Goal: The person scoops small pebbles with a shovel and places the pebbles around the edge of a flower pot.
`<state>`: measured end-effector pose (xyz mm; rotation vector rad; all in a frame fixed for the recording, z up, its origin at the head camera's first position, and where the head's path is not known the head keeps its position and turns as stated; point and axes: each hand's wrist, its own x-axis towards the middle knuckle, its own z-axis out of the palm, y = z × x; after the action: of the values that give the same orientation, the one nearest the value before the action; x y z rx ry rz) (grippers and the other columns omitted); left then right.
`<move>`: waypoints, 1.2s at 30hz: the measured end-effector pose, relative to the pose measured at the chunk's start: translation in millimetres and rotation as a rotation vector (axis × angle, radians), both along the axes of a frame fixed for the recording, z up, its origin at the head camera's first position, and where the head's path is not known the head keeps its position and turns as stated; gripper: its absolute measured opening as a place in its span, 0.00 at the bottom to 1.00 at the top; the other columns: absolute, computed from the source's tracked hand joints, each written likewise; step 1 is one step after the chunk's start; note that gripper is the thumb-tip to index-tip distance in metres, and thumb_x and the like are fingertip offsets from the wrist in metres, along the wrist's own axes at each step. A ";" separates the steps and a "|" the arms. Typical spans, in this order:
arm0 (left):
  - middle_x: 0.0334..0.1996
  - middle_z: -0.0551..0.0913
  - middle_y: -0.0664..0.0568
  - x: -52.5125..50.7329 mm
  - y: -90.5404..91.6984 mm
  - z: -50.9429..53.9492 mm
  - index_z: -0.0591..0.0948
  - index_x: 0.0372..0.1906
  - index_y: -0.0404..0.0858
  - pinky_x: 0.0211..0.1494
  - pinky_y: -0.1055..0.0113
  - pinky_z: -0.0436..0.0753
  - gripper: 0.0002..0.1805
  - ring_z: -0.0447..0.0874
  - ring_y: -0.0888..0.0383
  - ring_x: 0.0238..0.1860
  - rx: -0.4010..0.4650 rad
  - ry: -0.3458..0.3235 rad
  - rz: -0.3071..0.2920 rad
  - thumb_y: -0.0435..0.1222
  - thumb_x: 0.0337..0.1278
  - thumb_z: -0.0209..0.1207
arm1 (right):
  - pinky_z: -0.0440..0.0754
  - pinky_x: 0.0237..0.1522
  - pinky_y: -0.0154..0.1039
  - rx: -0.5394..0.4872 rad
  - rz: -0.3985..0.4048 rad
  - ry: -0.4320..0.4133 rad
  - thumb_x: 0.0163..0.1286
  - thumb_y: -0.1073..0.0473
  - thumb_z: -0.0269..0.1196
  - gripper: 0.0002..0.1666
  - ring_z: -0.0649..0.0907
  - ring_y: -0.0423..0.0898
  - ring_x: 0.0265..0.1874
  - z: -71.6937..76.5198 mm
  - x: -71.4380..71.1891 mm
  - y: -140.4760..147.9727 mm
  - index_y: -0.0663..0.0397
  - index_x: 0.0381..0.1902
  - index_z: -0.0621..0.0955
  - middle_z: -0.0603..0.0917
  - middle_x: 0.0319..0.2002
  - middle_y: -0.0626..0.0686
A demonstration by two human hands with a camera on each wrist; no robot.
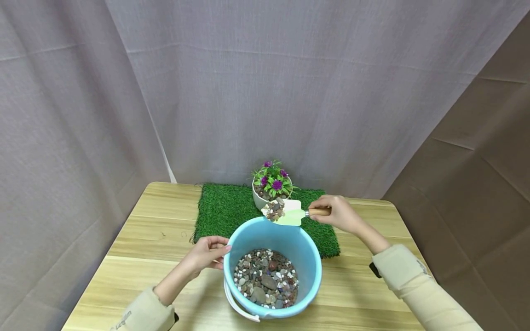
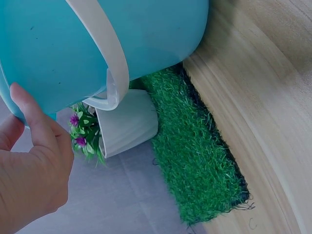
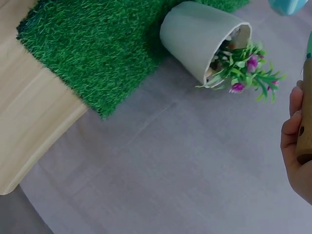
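Observation:
A trowel [image 1: 293,214] with a pale green blade carries a small heap of pebbles [image 1: 273,209] at its tip. Its wooden handle [image 3: 305,109] is gripped by my right hand [image 1: 337,212]. The blade is above the far rim of a light blue bucket [image 1: 316,276], in front of the flower pot [image 1: 258,200]. Mixed stones [image 1: 267,278] cover the bucket's bottom. With thumb and fingers, my left hand [image 1: 207,254] pinches the bucket's left rim, also seen in the left wrist view. The white pot holds purple flowers [image 1: 276,185], green leaves and some pebbles.
A green artificial grass mat [image 1: 223,207] lies under the pot on the wooden table [image 1: 153,234]. The bucket's white handle [image 1: 236,303] hangs down at its left front side. Grey curtains [image 1: 256,92] stand behind the table's far edge.

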<state>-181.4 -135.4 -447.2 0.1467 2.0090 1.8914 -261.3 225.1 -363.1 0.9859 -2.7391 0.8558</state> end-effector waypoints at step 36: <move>0.41 0.80 0.31 0.6 1.3 2.1 0.70 0.55 0.20 0.34 0.66 0.90 0.23 0.81 0.63 0.25 -0.015 -0.009 0.013 0.34 0.62 0.56 | 0.76 0.21 0.26 0.023 -0.154 0.079 0.53 0.64 0.71 0.12 0.74 0.37 0.22 -58.3 -23.2 7.3 0.64 0.36 0.85 0.85 0.28 0.56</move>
<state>-180.8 -134.1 -445.1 0.1219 2.0222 1.8813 -284.5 232.4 -421.4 0.7814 -2.7210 0.7455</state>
